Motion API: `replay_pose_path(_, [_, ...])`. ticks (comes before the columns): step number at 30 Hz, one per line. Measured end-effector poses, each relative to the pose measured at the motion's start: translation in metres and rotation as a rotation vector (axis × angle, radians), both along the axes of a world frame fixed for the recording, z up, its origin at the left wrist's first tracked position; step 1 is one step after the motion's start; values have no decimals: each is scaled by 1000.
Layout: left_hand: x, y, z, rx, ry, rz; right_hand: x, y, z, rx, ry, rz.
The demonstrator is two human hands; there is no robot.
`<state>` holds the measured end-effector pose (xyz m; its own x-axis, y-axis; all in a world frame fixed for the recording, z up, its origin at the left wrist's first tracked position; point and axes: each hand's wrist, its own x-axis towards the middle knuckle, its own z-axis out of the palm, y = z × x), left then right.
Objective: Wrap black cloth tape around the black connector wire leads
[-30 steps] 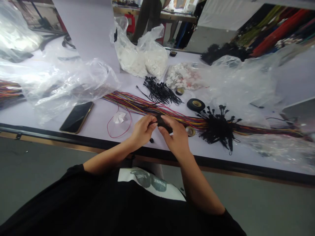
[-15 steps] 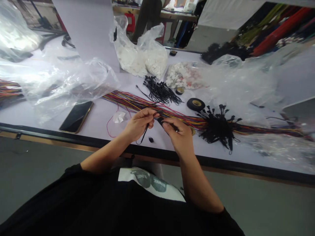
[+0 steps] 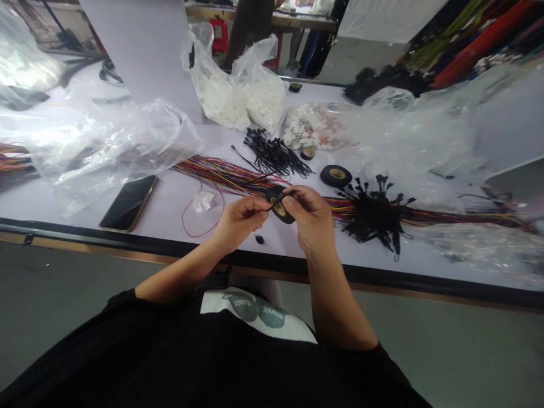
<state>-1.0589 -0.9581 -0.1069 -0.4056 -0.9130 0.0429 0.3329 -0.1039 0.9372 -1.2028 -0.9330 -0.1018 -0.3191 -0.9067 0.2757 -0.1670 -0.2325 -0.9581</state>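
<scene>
A black tape roll [image 3: 279, 205] is gripped in the right hand [image 3: 312, 221] above the tabletop's [image 3: 170, 209] near edge. The left hand [image 3: 240, 218] pinches a thin black strip running to it. Just behind lies a multicoloured wire bundle [image 3: 221, 173]. The shirt print [image 3: 257, 309] reads "BLONDE BROWNIE".

**Colours on the counter**

Tape [image 3: 278, 205]: blk, tan core. 2nd roll [image 3: 336, 176]: same, blk w/ tan core. Wires [image 3: 221, 173]: striped mix of red, yellow, blue, blk. Loose loop [image 3: 185, 215]: red. Ties [image 3: 276, 157]: blk. Plugs [image 3: 376, 218]: blk. Phone [image 3: 128, 202]: blk glass, gold-ish rim. Counter [image 3: 170, 198]: pale lilac-white, blk front edge. Bags [image 3: 238, 105]: clear, white bits inside. Shirt [image 3: 127, 351]: blk, w/ white patch, grey-green print.
</scene>
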Motion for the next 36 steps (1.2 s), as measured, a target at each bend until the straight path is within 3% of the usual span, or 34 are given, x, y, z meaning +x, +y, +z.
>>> replay_pose_path(4, [-1, 0, 1, 26, -43, 1, -1, 1, 0, 32, 51, 26])
replay_pose_path(11, [4, 3, 1, 103, -1, -111, 3, -2, 5, 88, -240, 115])
replay_pose_path(15, [7, 5, 1, 176, 18, -129, 2, -3, 5, 115, -302, 109])
replay_pose_path(26, [-1, -3, 3, 235, 23, 77, -10, 14, -16, 92, 161, -140])
replay_pose_path(33, [-1, -3, 4, 203, 54, 107, -11, 15, -11, -129, 159, -408])
replay_pose_path(36, [-2, -3, 1, 162, 48, 130, -5, 17, -7, -30, 177, -287])
